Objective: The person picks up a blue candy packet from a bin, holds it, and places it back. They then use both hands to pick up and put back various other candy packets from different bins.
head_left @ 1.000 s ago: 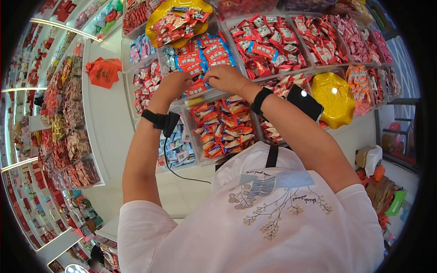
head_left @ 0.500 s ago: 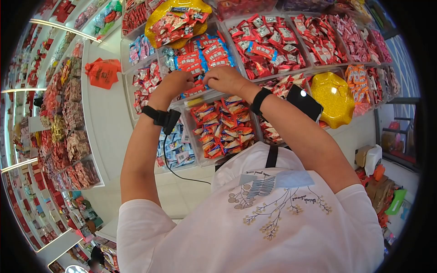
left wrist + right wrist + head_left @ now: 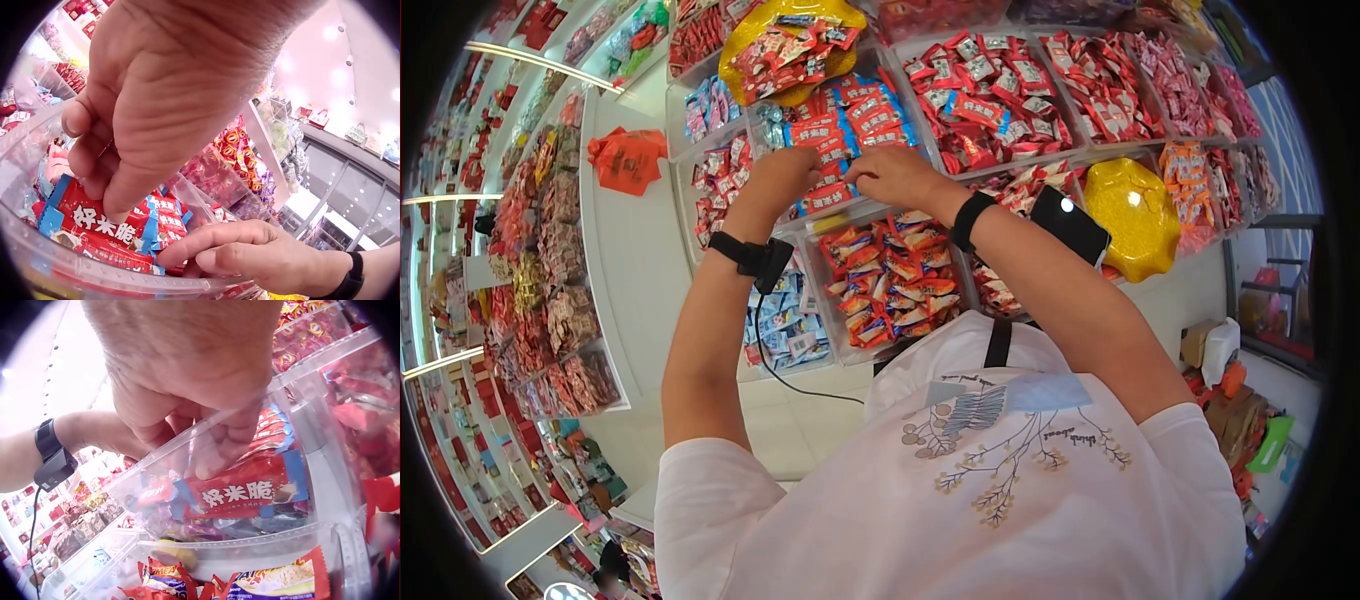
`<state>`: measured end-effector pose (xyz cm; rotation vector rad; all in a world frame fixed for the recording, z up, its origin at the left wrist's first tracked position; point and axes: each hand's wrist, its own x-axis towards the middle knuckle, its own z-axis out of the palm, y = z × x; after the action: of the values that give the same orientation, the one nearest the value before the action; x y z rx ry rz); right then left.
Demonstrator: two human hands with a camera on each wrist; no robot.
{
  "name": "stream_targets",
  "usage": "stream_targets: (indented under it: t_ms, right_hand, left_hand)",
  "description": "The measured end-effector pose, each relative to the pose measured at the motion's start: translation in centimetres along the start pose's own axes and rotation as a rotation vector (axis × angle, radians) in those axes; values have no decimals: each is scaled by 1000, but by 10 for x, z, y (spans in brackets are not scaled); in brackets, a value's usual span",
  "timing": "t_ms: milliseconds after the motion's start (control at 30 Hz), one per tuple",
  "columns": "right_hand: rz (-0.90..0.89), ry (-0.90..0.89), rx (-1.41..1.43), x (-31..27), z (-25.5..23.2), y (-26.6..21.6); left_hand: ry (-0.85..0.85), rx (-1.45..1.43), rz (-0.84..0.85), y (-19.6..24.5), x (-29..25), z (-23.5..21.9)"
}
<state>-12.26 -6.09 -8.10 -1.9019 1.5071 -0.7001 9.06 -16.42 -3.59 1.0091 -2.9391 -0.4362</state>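
Note:
Both hands are at a clear bin (image 3: 340,550) of red-and-blue packets. My left hand (image 3: 785,185) bends over its near left part; in the left wrist view its thumb and a fingertip pinch the top edge of a red-and-blue packet (image 3: 84,215). The right hand (image 3: 890,175) faces it from the right, its fingers fairly straight in the left wrist view, with fingertips touching the packets' right ends. In the right wrist view those fingers reach behind the bin wall onto a packet (image 3: 244,487) lying along it. The undersides of the packets are hidden.
A gold scalloped dish (image 3: 735,75) heaped with sweets sits above the bin; another gold dish (image 3: 1130,225) is at right, beside a black phone (image 3: 1068,228). An orange-wrapper bin (image 3: 890,285) lies nearer the body. A red bag (image 3: 628,160) rests at left.
The left hand has shifted slightly up and left, uncovering more of the packets between the hands. The right hand's fingers have moved a little; the dishes and phone stay put.

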Motion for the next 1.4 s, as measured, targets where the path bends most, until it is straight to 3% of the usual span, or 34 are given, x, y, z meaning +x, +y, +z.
stream_targets:
  t_ms: [467,633,733,933,1133,1233,1400]
  right_hand:
    - [1,-14,14,0,-3,-6]
    - [27,-4,28,-1,-2,-4]
    - [0,28,123,1,0,1]
    - [158,172,515,-2,-7,-3]
    - [249,306,693,-13,-18,-13]
    - [97,457,538,-18,-29,-11]
    - [-58,536,252,-20,-47,1]
  left_hand:
    - [58,90,-38,1,-11,15]
    - [1,-86,-71,17,-22,-1]
    - [-31,-109,-78,17,-24,1]
    - [-25,-36,-90,11,-19,16]
    - [19,9,-79,13,-22,20]
    - [-4,-60,-124,19,-24,13]
    - [-1,-260,-95,33,-19,1]
